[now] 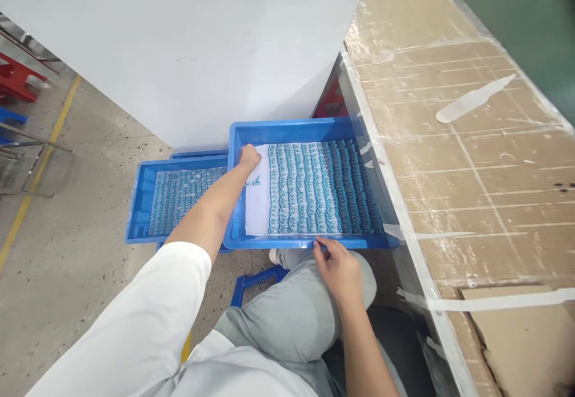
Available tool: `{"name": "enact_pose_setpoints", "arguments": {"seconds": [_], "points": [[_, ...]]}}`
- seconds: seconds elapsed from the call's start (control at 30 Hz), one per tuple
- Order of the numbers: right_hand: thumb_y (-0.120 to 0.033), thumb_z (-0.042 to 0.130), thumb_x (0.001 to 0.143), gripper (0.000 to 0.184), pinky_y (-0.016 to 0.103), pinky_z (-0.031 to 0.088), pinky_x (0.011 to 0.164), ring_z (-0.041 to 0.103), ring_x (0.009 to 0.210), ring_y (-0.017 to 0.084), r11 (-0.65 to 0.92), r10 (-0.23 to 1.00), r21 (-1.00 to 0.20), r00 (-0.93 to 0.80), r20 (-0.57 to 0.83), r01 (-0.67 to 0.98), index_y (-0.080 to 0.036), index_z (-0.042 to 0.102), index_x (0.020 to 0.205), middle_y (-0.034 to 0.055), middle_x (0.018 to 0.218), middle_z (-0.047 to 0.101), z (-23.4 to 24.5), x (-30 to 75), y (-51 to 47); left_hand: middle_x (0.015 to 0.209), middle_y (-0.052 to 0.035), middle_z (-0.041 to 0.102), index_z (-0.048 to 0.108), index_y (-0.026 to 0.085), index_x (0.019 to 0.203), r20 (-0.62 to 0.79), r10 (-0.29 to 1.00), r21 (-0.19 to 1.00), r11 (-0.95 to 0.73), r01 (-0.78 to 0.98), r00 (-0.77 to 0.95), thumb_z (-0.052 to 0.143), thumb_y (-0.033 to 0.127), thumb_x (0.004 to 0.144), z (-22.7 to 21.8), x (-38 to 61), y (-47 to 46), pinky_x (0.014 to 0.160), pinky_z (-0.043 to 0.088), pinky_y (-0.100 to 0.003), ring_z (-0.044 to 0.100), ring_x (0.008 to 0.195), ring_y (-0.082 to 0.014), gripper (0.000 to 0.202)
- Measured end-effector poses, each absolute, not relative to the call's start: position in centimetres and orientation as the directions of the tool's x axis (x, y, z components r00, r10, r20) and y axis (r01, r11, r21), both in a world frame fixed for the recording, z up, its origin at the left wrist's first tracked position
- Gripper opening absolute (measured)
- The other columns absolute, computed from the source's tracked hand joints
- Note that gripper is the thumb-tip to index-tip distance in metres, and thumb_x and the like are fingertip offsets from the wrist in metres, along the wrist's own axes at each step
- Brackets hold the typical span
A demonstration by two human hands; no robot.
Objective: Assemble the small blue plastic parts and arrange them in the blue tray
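head view: left hand (250,157) outstretched over blue tray (269,242)

We cannot tell whether our left hand (250,157) holds anything. Just below its fingers, teal pieces (254,182) are too small to identify; farther left, our forearm (216,198) part-hides the lower tray (141,205). Right of our right hand's (342,268) fingers, the cardboard-covered table (489,205) leaves view.

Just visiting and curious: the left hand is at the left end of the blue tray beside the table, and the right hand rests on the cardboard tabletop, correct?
Not quite: the head view shows the right hand at the near rim of the blue tray, not on the cardboard tabletop. The left hand is indeed at the tray's left end.
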State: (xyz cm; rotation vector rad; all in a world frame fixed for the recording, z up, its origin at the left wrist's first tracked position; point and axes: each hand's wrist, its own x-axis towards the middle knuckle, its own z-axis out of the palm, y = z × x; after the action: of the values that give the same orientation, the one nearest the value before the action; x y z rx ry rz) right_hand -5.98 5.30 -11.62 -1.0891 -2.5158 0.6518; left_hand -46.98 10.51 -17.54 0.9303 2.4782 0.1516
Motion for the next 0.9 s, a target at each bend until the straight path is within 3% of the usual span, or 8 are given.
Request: {"name": "enact_pose_setpoints", "arguments": {"seconds": [0.23, 0.6, 0.8, 0.9], "points": [[-0.034, 0.052, 0.092, 0.026, 0.026, 0.047, 0.063, 0.065, 0.064, 0.014, 0.6, 0.75, -0.531, -0.652, 0.114, 0.598, -0.019, 0.07, 0.103, 0.0048, 0.095, 0.073, -12.2, -5.5, 5.3, 0.116, -0.0096, 0.062, 0.059, 0.014, 0.114, -0.364, 0.601, 0.258, 0.799, 0.543, -0.711, 0.058, 0.036, 0.089, -18.4, -47.1, 10.3, 0.087, 0.052, -0.042, 0.061, 0.102, -0.021, 0.034], [-0.035, 0.051, 0.093, 0.026, 0.026, 0.043, 0.058, 0.065, 0.062, 0.015, 0.598, 0.754, -0.535, -0.645, 0.124, 0.597, -0.019, 0.07, 0.101, 0.006, 0.09, 0.073, -12.0, -5.6, 5.4, 0.118, -0.0096, 0.061, 0.059, 0.015, 0.116, -0.277, 0.597, 0.357, 0.792, 0.496, -0.753, 0.057, 0.036, 0.09, -19.4, -47.4, 11.0, 0.088, 0.051, -0.043, 0.06, 0.103, -0.021, 0.034], [-0.034, 0.054, 0.092, 0.024, 0.025, 0.044, 0.059, 0.065, 0.064, 0.013, 0.593, 0.756, -0.543, -0.643, 0.123, 0.594, -0.02, 0.069, 0.102, 0.0036, 0.092, 0.073, -12.2, -5.5, 5.5, 0.112, -0.0088, 0.069, 0.066, 0.018, 0.11, -0.203, 0.565, 0.402, 0.793, 0.458, -0.799, 0.057, 0.024, 0.084, -19.9, -47.6, 12.1, 0.09, 0.047, -0.032, 0.061, 0.105, -0.0203, 0.028], [-0.033, 0.054, 0.092, 0.022, 0.025, 0.044, 0.06, 0.064, 0.064, 0.012, 0.586, 0.76, -0.548, -0.64, 0.116, 0.596, -0.02, 0.069, 0.102, 0.0024, 0.093, 0.073, -12.2, -5.3, 5.6, 0.111, -0.0089, 0.07, 0.067, 0.018, 0.11, -0.17, 0.549, 0.411, 0.794, 0.448, -0.818, 0.056, 0.024, 0.082, -20.0, -47.5, 12.7, 0.089, 0.047, -0.032, 0.062, 0.104, -0.022, 0.03]]}}
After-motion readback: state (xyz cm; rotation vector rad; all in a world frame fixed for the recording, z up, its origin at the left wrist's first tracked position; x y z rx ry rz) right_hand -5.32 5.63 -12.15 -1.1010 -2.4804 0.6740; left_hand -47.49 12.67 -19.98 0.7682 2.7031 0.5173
